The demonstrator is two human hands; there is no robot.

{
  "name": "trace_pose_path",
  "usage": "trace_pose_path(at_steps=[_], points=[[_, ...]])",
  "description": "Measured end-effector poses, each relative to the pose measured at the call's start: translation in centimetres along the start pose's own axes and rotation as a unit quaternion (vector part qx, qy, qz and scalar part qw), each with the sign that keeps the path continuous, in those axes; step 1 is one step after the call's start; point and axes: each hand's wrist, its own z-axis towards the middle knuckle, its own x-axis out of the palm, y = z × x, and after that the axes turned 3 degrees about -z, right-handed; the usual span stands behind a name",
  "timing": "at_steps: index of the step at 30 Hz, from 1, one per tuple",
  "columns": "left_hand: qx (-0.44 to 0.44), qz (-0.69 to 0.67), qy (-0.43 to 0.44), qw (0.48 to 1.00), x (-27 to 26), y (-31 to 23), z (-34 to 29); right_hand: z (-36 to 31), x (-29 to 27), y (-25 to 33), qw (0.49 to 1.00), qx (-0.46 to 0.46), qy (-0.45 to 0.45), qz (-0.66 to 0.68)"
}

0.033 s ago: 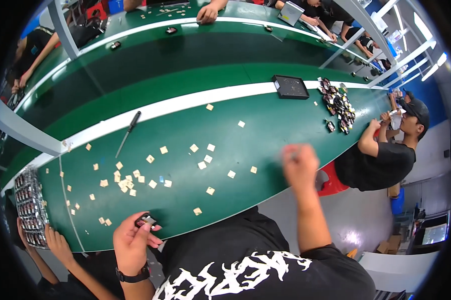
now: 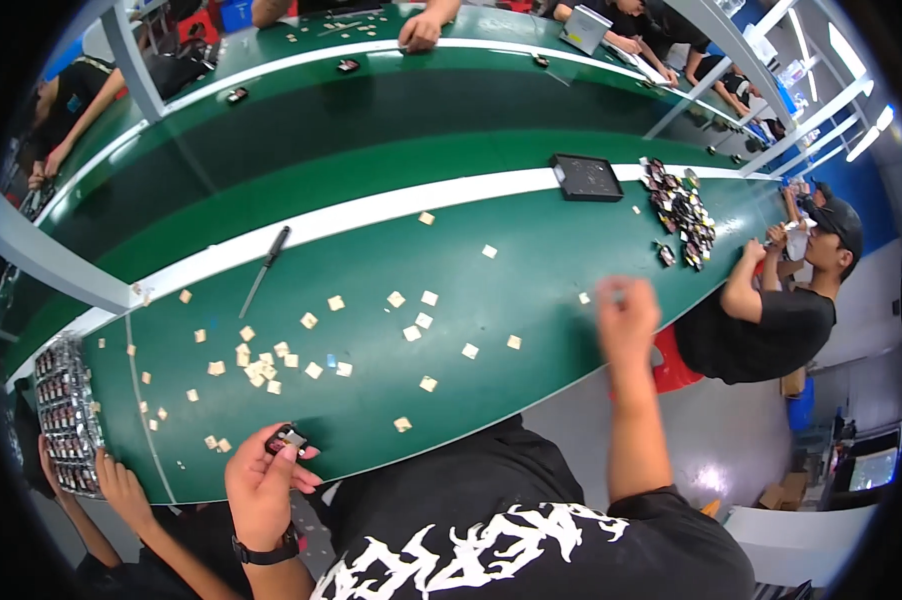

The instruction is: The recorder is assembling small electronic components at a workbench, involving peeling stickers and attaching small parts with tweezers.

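My left hand (image 2: 259,488) pinches a small black electronic module (image 2: 287,439) with a silvery-grey patch on top, just above the near edge of the green table (image 2: 491,310). My right hand (image 2: 629,315) hovers over the table's near edge, farther right. Motion smears its fingers, so whether it holds anything is unclear. A small pale square (image 2: 584,298) lies just left of it. Many similar pale squares (image 2: 261,368) are scattered across the left and middle of the table, some bunched together.
Behind the squares lies a black-handled screwdriver (image 2: 265,271). A black tray (image 2: 587,178) sits at the far edge, left of a heap of black modules (image 2: 683,215). At far left, another person's hand (image 2: 121,490) touches a clear tray of modules (image 2: 68,415). A person in a cap (image 2: 786,300) works at right.
My right hand has moved a little to the right, and a pale square now shows beside it. The view has shifted slightly; my left hand still holds the module.
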Motion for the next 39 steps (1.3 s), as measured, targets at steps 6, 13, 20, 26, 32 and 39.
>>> trace_pose_path(at_steps=[6, 13, 20, 26, 32, 39], points=[[0.107, -0.009, -0.177, 0.978, -6.2, 0.6, 2.4, 7.2, -1.6, -20.6, 0.964, 0.117, -0.013, -0.238], [0.126, 0.17, -0.428, 0.878, -15.6, 1.0, 1.8, 9.7, 1.7, -26.4, 0.946, 0.191, 0.036, -0.258], [0.143, 0.308, -0.444, 0.829, -22.6, 4.1, 3.7, 9.5, 0.5, -26.2, 0.97, 0.114, 0.011, -0.215], [0.056, 0.508, -0.458, 0.727, -18.8, -0.1, 2.0, 7.2, 0.5, -19.1, 0.971, 0.109, -0.024, -0.212], [0.233, 0.509, -0.503, 0.658, -14.8, 4.3, 2.4, 5.2, -2.0, -13.1, 0.995, 0.081, 0.031, -0.05], [0.231, 0.209, -0.043, 0.949, -3.6, 4.1, -0.2, -3.0, -2.6, 6.4, 0.968, -0.16, 0.12, 0.149]])
